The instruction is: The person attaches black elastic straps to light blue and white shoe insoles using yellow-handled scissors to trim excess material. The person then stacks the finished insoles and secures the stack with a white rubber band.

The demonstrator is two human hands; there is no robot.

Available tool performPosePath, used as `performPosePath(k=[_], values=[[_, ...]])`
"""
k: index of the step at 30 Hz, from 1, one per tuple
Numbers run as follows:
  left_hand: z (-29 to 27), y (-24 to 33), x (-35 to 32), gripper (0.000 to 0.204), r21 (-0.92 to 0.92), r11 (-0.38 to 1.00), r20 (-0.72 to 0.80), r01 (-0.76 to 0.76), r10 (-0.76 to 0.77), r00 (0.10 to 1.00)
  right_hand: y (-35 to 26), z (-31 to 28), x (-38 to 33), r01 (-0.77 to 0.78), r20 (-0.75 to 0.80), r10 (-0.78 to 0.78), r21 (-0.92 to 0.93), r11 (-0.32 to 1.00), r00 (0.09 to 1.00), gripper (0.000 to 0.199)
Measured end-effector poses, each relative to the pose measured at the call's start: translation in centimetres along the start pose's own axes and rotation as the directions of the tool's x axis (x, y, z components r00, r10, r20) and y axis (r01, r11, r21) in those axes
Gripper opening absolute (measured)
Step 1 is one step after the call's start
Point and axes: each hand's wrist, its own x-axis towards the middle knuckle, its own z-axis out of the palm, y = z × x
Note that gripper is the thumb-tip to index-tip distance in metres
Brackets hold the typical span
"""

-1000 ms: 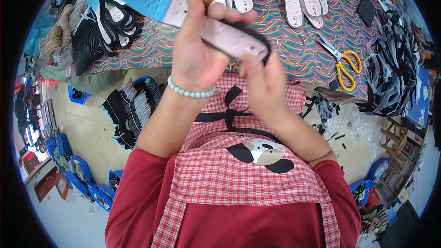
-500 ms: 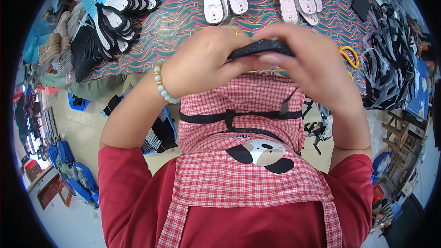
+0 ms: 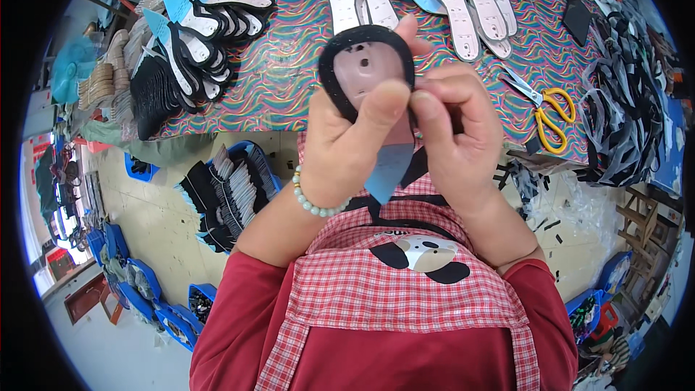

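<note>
An insole (image 3: 373, 69), pale pink at the heel and light blue at the toe, is held up heel-first above the table's front edge. A black strip (image 3: 331, 76) runs around its heel rim. My left hand (image 3: 337, 148) grips it from the left, thumb across the pale surface and fingers behind. On the right rim, my right hand (image 3: 463, 134) pinches the black edging between thumb and forefinger. A dark end of strip (image 3: 415, 168) hangs below, beside the blue toe.
Yellow-handled scissors (image 3: 537, 97) lie on the patterned tablecloth (image 3: 282, 65) at right, near a dark phone-like slab (image 3: 577, 16) and tangled black strips (image 3: 622, 101). Pale-blue insoles (image 3: 456, 18) lie at the back; black-edged ones (image 3: 192, 47) are piled left. Blue bins (image 3: 253, 156) stand on the floor.
The insole has turned from edge-on to showing its pale heel face. My hands have come lower and closer together, the right now pinching at the rim. The scissors have come into full sight.
</note>
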Motion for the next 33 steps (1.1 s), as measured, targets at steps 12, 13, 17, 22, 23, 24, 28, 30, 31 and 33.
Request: performPosePath(k=[12,13,17,22,23,24,28,30,31,33], values=[[-1.1,-1.0,0.2,0.047,-0.301,0.944,0.110,0.135,-0.106,0.988,0.0,-2.0,-0.7,0.236,0.249,-0.148,-0.378,0.895,0.957,0.018],[-1.1,-1.3,0.4,0.048,-0.335,0.939,0.152,0.082,-0.032,0.988,-0.3,-2.2,-0.3,0.215,0.275,-0.127,-0.319,0.923,0.953,0.018],[0.3,-0.8,-0.4,0.040,-0.008,0.999,0.227,-0.040,0.041,0.973,-0.7,-2.4,0.6,0.099,0.259,-0.072,-0.093,0.991,0.963,0.020],[-0.8,-2.5,-1.2,0.029,-0.210,0.977,0.117,0.026,-0.001,0.993,1.0,-2.6,-2.0,-0.467,0.289,0.402,0.206,0.860,0.869,0.029],[-1.2,-2.2,-1.3,0.029,-0.179,0.982,0.104,0.064,-0.046,0.994,0.7,-2.9,-2.4,-0.514,0.297,0.454,0.168,0.841,0.840,0.029],[-1.2,-2.0,-1.5,0.029,-0.150,0.983,0.091,0.102,-0.089,0.992,0.7,-2.7,-2.7,-0.497,0.281,0.458,0.085,0.864,0.843,0.028],[0.1,-1.7,-1.3,0.021,0.163,0.987,-0.057,-0.004,0.014,0.998,1.9,-2.2,-2.0,0.042,0.251,0.053,-0.358,0.933,0.967,0.021],[0.0,-1.2,-0.8,0.018,0.255,0.967,0.038,0.000,-0.010,0.999,1.9,-2.2,-1.6,0.066,0.203,-0.012,-0.261,0.963,0.979,0.020],[-0.3,-0.9,-0.6,0.018,0.310,0.950,0.088,0.046,-0.077,0.993,1.6,-2.5,-1.3,0.054,0.201,-0.003,-0.247,0.967,0.980,0.020],[-0.8,-1.0,-0.5,0.018,0.342,0.938,0.172,0.058,-0.123,0.977,1.4,-2.9,-1.2,0.019,0.231,0.040,-0.246,0.969,0.972,0.020]])
